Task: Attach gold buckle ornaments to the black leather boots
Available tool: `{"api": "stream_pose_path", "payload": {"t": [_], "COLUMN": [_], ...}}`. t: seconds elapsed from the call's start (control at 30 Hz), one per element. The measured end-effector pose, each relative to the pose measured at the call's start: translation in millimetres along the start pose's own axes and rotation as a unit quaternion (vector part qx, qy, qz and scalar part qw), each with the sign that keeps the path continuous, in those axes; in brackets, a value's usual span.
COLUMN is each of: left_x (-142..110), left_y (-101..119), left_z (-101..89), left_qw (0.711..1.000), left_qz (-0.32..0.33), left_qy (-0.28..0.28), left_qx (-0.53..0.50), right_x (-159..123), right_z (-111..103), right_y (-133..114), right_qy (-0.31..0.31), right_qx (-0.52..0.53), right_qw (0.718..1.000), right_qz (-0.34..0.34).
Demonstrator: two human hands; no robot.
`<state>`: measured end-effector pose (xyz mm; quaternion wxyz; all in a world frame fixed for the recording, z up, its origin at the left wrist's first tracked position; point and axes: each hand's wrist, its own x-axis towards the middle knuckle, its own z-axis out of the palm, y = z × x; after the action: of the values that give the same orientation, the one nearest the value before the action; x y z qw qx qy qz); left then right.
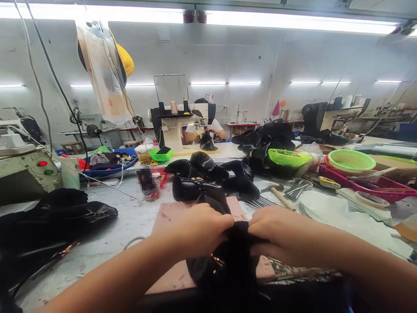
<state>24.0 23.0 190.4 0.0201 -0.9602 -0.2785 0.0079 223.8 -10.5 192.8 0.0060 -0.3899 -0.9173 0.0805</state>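
Note:
Close in front of me is a black shoe upper (239,256) with a gold-coloured metal fitting on it, its lower part lost in shadow. My left hand (198,228) pinches its top edge from the left, fingers curled. From the right, my right hand (280,230) grips the same edge, a short gap between the two hands. Beneath lies a pink board (167,215), partly covered by my arms and the upper. Just beyond it are several more black uppers (192,189), glossy and soft-looking.
More black uppers (52,226) lie at the left. To the right are a hammer (283,199), white sheets (335,217), a green basket (352,161) and a magenta tray (391,193). Opposite, a co-worker (215,128) sits behind a sewing machine (172,126).

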Motion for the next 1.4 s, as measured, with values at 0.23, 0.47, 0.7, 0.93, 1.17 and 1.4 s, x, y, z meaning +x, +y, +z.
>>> {"api": "stream_pose_path", "payload": {"t": [0.23,0.47,0.7,0.93,1.17,1.4], "left_x": [-3.6,-13.6,-21.0,-21.1,-27.8,-24.3], "left_y": [2.7,7.7,-0.6,11.2,-3.4,-4.3], "left_z": [-36.3,-36.8,-41.9,-38.2,-33.2,-24.4], "left_qw": [0.987,0.985,0.983,0.983,0.987,0.995], "left_qz": [-0.012,-0.059,-0.074,-0.085,-0.073,-0.042], "left_qy": [-0.148,-0.157,-0.147,-0.147,-0.104,-0.013], "left_qx": [-0.054,-0.040,-0.085,-0.071,-0.098,-0.091], "right_x": [-2.2,0.4,5.6,12.8,12.0,14.9], "right_z": [-10.8,-15.9,-17.5,-11.7,-17.3,-7.9], "right_y": [9.1,1.7,10.8,-0.9,3.0,2.5], "right_qy": [-0.041,-0.064,-0.134,-0.085,-0.106,-0.079], "right_qx": [0.104,0.157,0.214,0.164,0.190,0.217], "right_qw": [0.991,0.980,0.957,0.979,0.968,0.965], "right_qz": [-0.073,-0.109,-0.145,-0.091,-0.125,-0.128]}}
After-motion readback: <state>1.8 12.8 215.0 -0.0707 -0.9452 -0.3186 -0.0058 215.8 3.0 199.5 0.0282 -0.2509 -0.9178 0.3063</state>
